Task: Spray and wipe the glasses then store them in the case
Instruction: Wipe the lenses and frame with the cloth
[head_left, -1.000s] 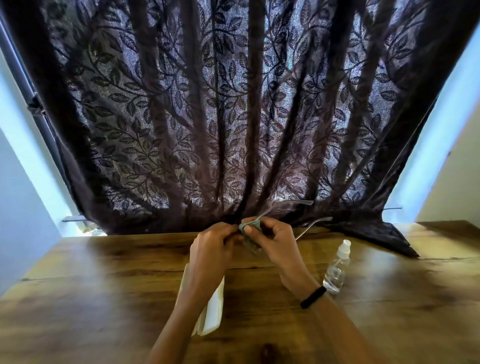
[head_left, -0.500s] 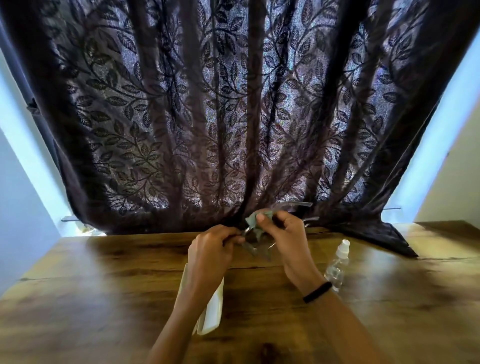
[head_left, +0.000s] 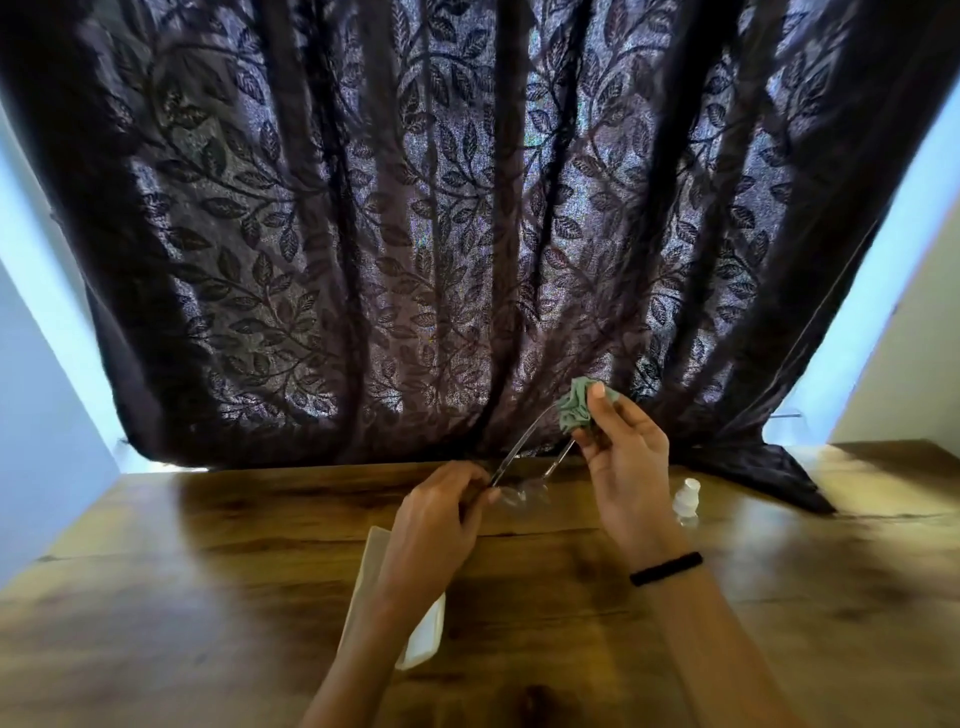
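Plainly, my left hand (head_left: 441, 514) pinches the glasses (head_left: 519, 491) at one corner of the frame, fingers curled round it, just above the worktop (head_left: 208, 571). The lenses are clear and hard to make out against the wood. The two thin temples run up toward one o'clock from that hand. My right hand (head_left: 623, 467) is raised at two o'clock from the left, gripping a bunched green cloth (head_left: 574, 410) between thumb and fingers. One temple tip ends beside the cloth, and I cannot tell whether they touch.

At three o'clock from my right hand stands the spray bottle (head_left: 685, 501), with a white cap and clear body. Its lower part is cut off by my wrist, and it is too small and blurred to read any label. A black band (head_left: 666, 568) circles that wrist.

At six o'clock from my left hand lies the white case (head_left: 423, 634), flat on the worktop and largely hidden under my forearm. I cannot tell whether it is open. I can read no writing on it.

At twelve o'clock hangs a dark curtain (head_left: 415, 234) with a leaf pattern, its hem reaching the far edge of the worktop.
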